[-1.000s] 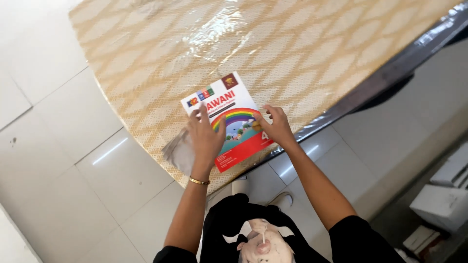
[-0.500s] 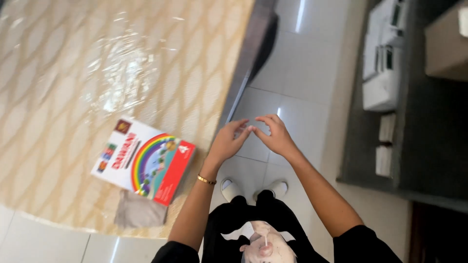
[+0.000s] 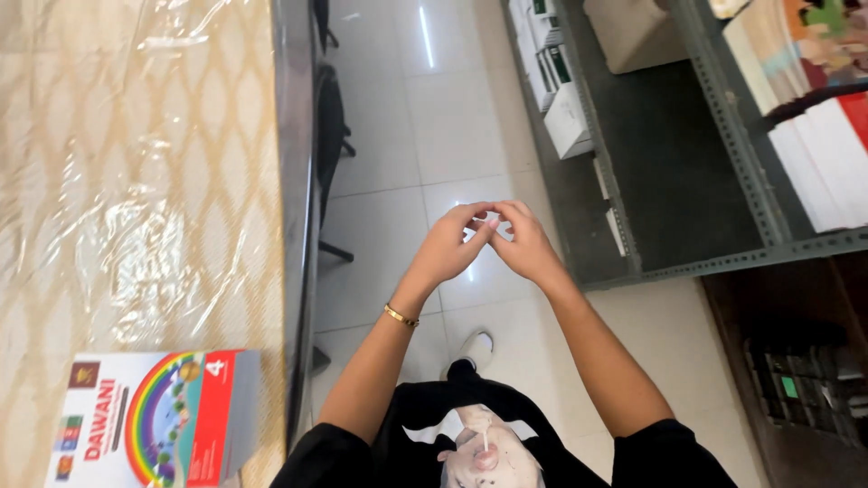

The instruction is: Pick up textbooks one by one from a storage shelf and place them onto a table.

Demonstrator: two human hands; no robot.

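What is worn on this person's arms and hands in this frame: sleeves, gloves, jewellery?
Both hands are bare, with no gloves. The left hand has a thin gold bracelet at the wrist; the right hand shows no ring, watch or band that can be made out. The forearms are uncovered, and short black sleeves end above the elbows, part of a black top with a pale print on the front.

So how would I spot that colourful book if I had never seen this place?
Find the big table with the tan lattice-patterned, plastic-wrapped cover on the left of the view. At its near edge, bottom left, lies a thick paperback book with a white, teal and red cover showing a rainbow. It is the only brightly coloured thing on the table, away from the plain stacks on the grey metal shelf.
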